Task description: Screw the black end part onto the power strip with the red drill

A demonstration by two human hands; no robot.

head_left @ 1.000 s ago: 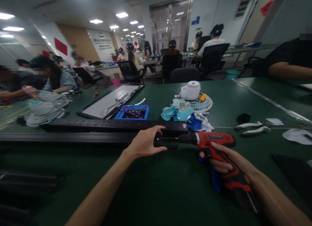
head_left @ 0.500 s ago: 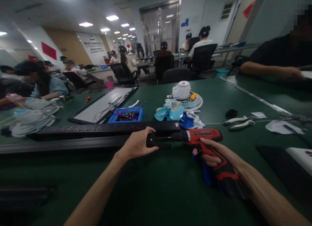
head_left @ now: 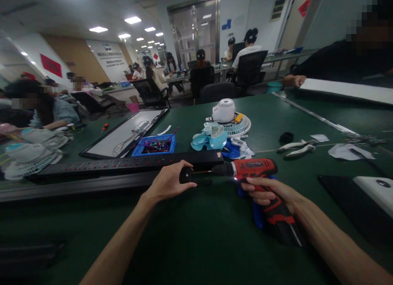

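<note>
My right hand (head_left: 278,191) is wrapped round the handle of a red and black cordless drill (head_left: 256,167), which points left. A small light glows under its chuck. Its long thin bit (head_left: 202,171) reaches to a black end piece (head_left: 186,175) at the right end of a long black bar (head_left: 92,186). My left hand (head_left: 167,180) pinches that end piece between thumb and fingers. Whether a screw sits at the bit's tip cannot be made out. Just behind lies a long black power strip (head_left: 147,162) with red switches.
Behind the strip are a blue tray (head_left: 138,150) of wires, a framed panel (head_left: 113,133), light-blue fan blades (head_left: 211,137) and a white fan (head_left: 224,111). Pliers (head_left: 299,148) and a black board (head_left: 340,195) lie right. A co-worker (head_left: 337,64) handles a white panel (head_left: 346,90).
The drill's light has come on, and the trigger finger appears drawn in. Bit and end piece stay together. The view has shifted slightly. The co-worker's white panel has come further into view.
</note>
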